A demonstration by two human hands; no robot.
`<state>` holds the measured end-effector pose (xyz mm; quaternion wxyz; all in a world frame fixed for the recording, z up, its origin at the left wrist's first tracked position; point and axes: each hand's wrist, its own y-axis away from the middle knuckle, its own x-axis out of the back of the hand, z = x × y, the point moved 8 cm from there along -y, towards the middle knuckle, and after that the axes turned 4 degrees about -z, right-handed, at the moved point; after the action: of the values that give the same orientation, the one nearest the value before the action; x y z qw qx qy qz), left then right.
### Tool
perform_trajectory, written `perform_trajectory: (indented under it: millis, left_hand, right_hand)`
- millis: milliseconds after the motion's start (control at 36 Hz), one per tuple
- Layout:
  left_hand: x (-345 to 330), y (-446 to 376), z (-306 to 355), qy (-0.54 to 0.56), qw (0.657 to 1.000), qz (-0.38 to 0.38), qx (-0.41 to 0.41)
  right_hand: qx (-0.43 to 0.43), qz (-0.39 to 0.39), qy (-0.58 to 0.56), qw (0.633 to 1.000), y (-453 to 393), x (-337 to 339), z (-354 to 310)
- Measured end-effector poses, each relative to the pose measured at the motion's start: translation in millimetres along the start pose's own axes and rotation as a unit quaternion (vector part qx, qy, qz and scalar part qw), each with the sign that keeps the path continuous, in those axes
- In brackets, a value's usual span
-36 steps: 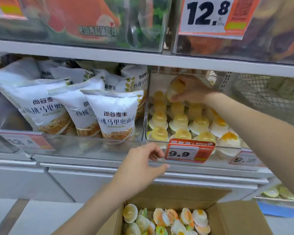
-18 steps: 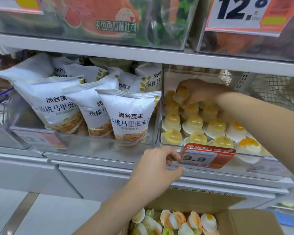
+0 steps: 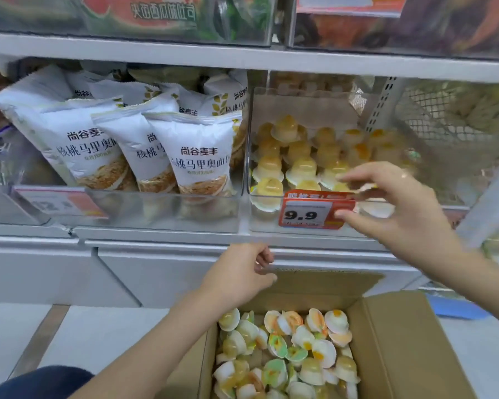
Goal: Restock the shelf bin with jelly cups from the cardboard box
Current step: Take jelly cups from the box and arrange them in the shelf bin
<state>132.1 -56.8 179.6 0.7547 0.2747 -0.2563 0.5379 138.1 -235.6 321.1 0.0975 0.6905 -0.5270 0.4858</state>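
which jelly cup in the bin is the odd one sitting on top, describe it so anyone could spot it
Find the clear bin with the red 9.9 price tag, right of the white bags. Go to its back left corner. The cup there sits on top of the others, above the single layer that fills the rest.

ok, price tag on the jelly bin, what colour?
Red tag with a white panel reading 9.9; head view.

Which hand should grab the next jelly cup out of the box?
Probably the left hand. It hangs, holding nothing, just above the cardboard box of jelly cups. The right hand, also free, is higher, in front of the shelf bin.
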Motion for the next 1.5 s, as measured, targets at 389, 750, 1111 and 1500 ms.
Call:
perform_trajectory:
  millis: [389, 750, 1111, 1500]
  left_hand:
    - [-188.2, 41.6, -139.1, -0.330, 0.900, -0.266, 0.104]
    - [-234.8, 54.8, -220.2, -0.330, 0.878, -0.283, 0.199]
    - [-214.6, 30.5, -221.8, -0.345, 0.903, -0.104, 0.233]
    - [-157.4, 14.7, -181.7, -0.010, 0.971, 0.009, 0.238]
  right_hand:
    - [-0.239, -0.475, 0.035, 0.846, 223.1, -265.0, 152.1]
    - [-0.365, -0.395, -0.048, 0.842, 239.0, -382.4, 163.3]
    - [-0.410, -0.228, -0.142, 0.872, 245.9, -367.1, 168.6]
    - [-0.316, -0.244, -0.182, 0.899, 189.6, -292.7, 150.4]
